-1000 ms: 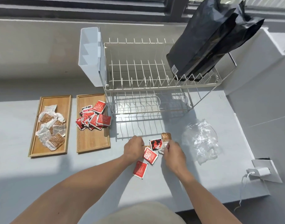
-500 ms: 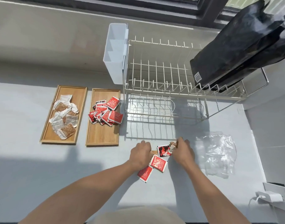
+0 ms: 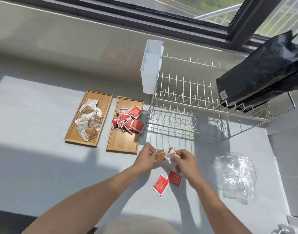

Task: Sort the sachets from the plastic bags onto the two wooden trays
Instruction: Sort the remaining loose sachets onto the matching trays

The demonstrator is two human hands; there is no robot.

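Two wooden trays lie side by side on the grey counter. The left tray (image 3: 72,135) carries several white-and-brown sachets (image 3: 88,119). The right tray (image 3: 121,146) carries a heap of red sachets (image 3: 128,121). Just right of that tray's near corner, my left hand (image 3: 147,157) pinches a brown sachet (image 3: 160,156). My right hand (image 3: 184,159) grips a crumpled brown-and-white sachet (image 3: 171,152). The two hands almost touch. Two red sachets (image 3: 168,181) lie on the counter below my hands. A clear plastic bag (image 3: 237,176) lies flat to the right.
A white wire dish rack (image 3: 187,102) stands behind my hands, with a white cutlery holder (image 3: 150,68) on its left end and a black bag (image 3: 263,73) leaning on its right end. A wall and window run along the back.
Both hands have lifted off the loose pile on the counter, each holding a brown sachet. The view has swung left and the red sachets now lie below my hands.
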